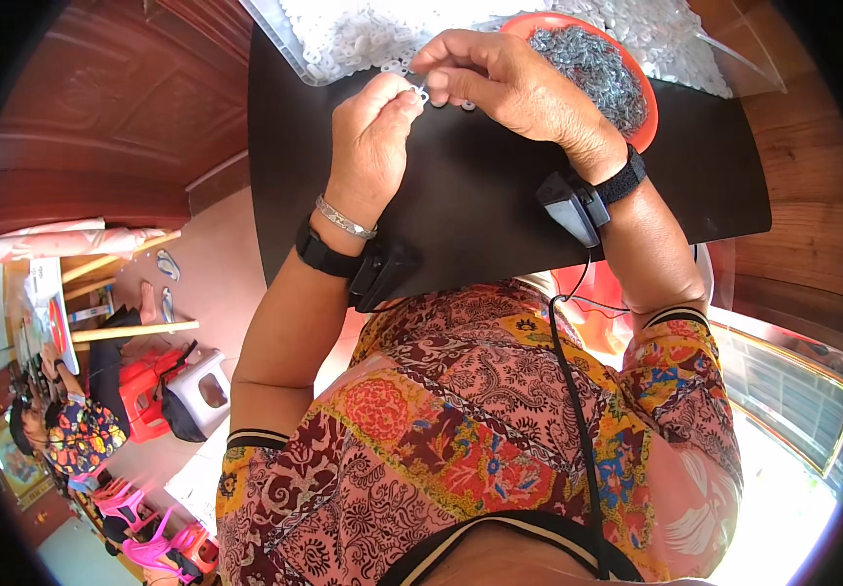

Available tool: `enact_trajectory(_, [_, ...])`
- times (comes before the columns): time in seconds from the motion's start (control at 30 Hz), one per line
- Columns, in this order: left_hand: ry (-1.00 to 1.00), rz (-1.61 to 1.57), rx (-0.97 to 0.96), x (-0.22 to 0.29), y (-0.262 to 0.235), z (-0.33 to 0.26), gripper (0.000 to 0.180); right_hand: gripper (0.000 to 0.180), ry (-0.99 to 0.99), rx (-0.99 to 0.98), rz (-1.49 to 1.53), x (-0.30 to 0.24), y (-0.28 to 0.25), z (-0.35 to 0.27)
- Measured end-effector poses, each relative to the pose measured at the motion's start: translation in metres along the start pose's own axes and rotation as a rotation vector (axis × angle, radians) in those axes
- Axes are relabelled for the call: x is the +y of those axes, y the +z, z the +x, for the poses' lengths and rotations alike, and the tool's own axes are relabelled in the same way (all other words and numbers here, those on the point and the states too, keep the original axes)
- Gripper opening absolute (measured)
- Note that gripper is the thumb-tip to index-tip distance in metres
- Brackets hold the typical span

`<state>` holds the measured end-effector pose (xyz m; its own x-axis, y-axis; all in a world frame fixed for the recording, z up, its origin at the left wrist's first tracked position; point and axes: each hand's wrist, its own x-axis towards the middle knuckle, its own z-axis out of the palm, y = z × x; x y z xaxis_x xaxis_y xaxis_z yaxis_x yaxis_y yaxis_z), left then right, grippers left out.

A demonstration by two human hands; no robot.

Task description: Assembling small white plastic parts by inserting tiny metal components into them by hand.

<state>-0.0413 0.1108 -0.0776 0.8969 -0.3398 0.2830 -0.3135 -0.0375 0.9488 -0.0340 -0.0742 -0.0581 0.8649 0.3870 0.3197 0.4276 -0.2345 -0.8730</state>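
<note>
My left hand (373, 132) is closed, its thumb and forefinger pinching a small white plastic ring piece (421, 96). Right beside it, my right hand (509, 86) is closed too, with thumb and fingertips pressed together at the ring piece. A thin greyish bit shows between the two hands, too small to name. Past the fingertips, a clear plastic tray (290, 44) holds a heap of white ring pieces (353, 39). Partly behind my right hand stands an orange-red bowl (650, 112) filled with small grey metal pieces (588, 73). A loose white ring (468, 105) lies under my right fingers.
The dark tabletop (480, 205) lies beneath both forearms. Many translucent pieces (656, 39) are heaped at the far right. A black cable (568, 361) hangs from the right wrist device. At left, another person (75, 430) is near red and white plastic stools (202, 391).
</note>
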Motion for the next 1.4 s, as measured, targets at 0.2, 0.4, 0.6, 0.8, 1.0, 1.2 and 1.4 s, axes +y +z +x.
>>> enact_trajectory(0.2, [0.0, 0.0, -0.001, -0.001, 0.0, 0.002, 0.022, 0.024, -0.001, 0.043, -0.107, -0.002, -0.003, -0.001])
enact_trajectory(0.4, [0.031, 0.019, -0.045, -0.002, 0.0, 0.0, 0.022, 0.02, -0.122, -0.003, -0.401, -0.009, 0.0, -0.003])
enact_trajectory(0.6, [-0.009, -0.034, -0.053, 0.003, 0.004, -0.003, 0.022, 0.016, -0.158, -0.021, -0.511, -0.01, 0.004, -0.004])
enact_trajectory(0.8, [-0.036, -0.068, -0.037, 0.003, 0.004, -0.003, 0.021, 0.016, -0.242, 0.025, -0.49, -0.007, 0.009, -0.002])
enact_trajectory(1.0, [-0.133, -0.156, 0.022, 0.007, 0.007, -0.004, 0.019, 0.017, -0.207, 0.052, -0.463, -0.006, 0.014, -0.003])
enact_trajectory(1.2, [-0.09, -0.19, 0.146, 0.002, -0.008, 0.005, 0.016, 0.02, -0.092, 0.265, -0.64, -0.01, -0.006, 0.003])
enact_trajectory(1.4, [-0.173, -0.338, 0.264, 0.005, -0.017, 0.008, 0.016, 0.015, -0.219, 0.154, -0.936, 0.003, 0.0, -0.001])
